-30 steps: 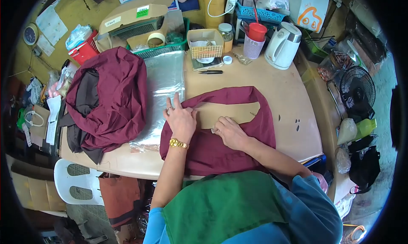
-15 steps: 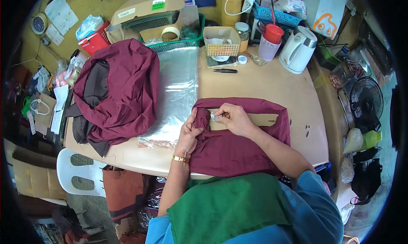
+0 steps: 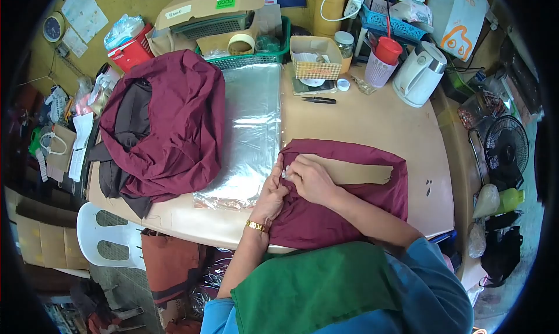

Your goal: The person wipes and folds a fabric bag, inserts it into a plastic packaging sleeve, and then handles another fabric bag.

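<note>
A maroon cloth piece [image 3: 326, 222] lies on the tan table in front of me, with a long opening that shows the tabletop. At its left edge my left hand [image 3: 271, 197] grips the fabric, fingers closed on it. My right hand [image 3: 310, 180] is pinched beside the left one, at the left end of the opening. Between its fingertips is a small whitish object [image 3: 285, 172], too small to name. The two hands almost touch. To the left sits a heap of maroon cloth [image 3: 189, 118] with a dark grey part.
Clear plastic bags [image 3: 247, 124] lie between heap and hands. Behind are a black snipper [image 3: 319, 100], a small basket [image 3: 316, 57], a green basket [image 3: 250, 60], a lidded jar [image 3: 344, 45] and a white kettle [image 3: 420, 74]. A white chair [image 3: 110, 238] stands at lower left.
My left hand has gone from lying spread to gripping the cloth's left edge. My right hand has lifted from the lower edge and come close to it. The cloth's left side is gathered in.
</note>
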The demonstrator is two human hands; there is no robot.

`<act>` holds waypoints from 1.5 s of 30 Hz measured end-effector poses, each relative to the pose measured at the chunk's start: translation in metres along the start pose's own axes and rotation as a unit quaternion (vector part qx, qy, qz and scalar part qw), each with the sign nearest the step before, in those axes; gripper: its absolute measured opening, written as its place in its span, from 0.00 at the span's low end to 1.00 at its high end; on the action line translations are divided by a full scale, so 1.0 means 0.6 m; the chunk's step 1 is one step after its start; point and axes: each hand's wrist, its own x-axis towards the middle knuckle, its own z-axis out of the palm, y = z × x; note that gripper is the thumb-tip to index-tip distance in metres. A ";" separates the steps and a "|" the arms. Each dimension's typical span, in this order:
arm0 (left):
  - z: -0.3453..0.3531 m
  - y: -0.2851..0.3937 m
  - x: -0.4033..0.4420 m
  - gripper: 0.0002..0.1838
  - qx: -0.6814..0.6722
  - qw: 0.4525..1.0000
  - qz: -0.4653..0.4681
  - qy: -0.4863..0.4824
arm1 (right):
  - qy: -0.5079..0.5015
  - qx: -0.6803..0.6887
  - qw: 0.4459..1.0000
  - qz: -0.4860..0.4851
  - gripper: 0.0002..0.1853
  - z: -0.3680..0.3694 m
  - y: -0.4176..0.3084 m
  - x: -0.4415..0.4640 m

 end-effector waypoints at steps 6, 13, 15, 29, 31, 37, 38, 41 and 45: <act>0.011 0.003 -0.002 0.52 -0.020 1.000 0.021 -0.007 | 0.044 0.011 0.999 0.013 0.06 0.021 0.007 0.010; 0.013 0.007 -0.004 0.51 -0.020 1.000 0.011 0.010 | 0.029 0.008 0.999 0.027 0.04 0.030 -0.001 0.004; 0.013 0.003 -0.003 0.51 -0.017 1.000 0.018 0.012 | 0.033 0.005 0.999 0.033 0.04 0.027 -0.004 -0.008; 0.014 0.017 -0.006 0.44 -0.049 0.999 0.007 -0.022 | -0.028 -0.012 0.999 0.037 0.03 -0.022 0.018 -0.063; 0.022 0.020 -0.007 0.40 -0.072 0.997 -0.029 0.001 | -0.028 0.063 0.979 0.192 0.03 -0.064 -0.015 -0.054; 0.017 -0.003 0.000 0.38 -0.005 0.999 0.007 0.035 | 0.037 0.050 0.994 0.087 0.03 -0.007 0.010 -0.025; 0.017 -0.004 0.001 0.38 -0.005 0.999 0.007 0.036 | 0.059 0.016 0.996 0.058 0.04 -0.003 0.019 -0.016; 0.026 0.003 -0.002 0.39 -0.056 0.997 0.006 0.047 | 0.043 0.049 0.995 0.078 0.04 0.001 0.011 -0.037; 0.026 0.009 -0.003 0.41 -0.037 0.999 -0.013 0.036 | 0.035 0.074 0.994 0.076 0.03 0.000 -0.006 -0.051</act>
